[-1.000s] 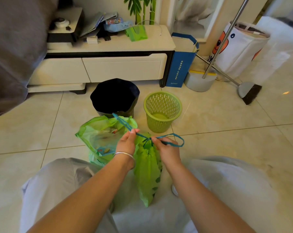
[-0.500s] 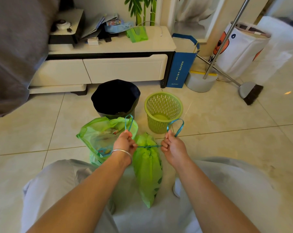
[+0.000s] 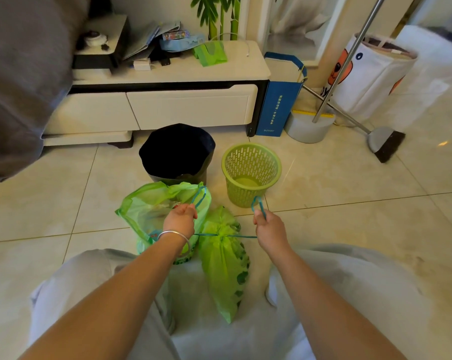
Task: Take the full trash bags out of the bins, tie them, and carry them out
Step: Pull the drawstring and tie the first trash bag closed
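Note:
A cinched green trash bag lies on the floor between my knees, its neck gathered by a blue drawstring stretched taut to both sides. My left hand is shut on the string's left loop; my right hand is shut on the right loop. A second green bag stands open to the left, partly behind my left hand. Beyond them stand a bin with a black liner and a green plastic basket bin with no bag in it.
A low white cabinet runs along the back, cluttered on top. A blue paper bag, a white round tub, a broom and a white laundry bag stand at the right. A grey sofa fills the left.
My hands have pulled apart sideways, drawing the blue string tight so the bag's neck has closed into a knot. The bag has sunk lower between my knees.

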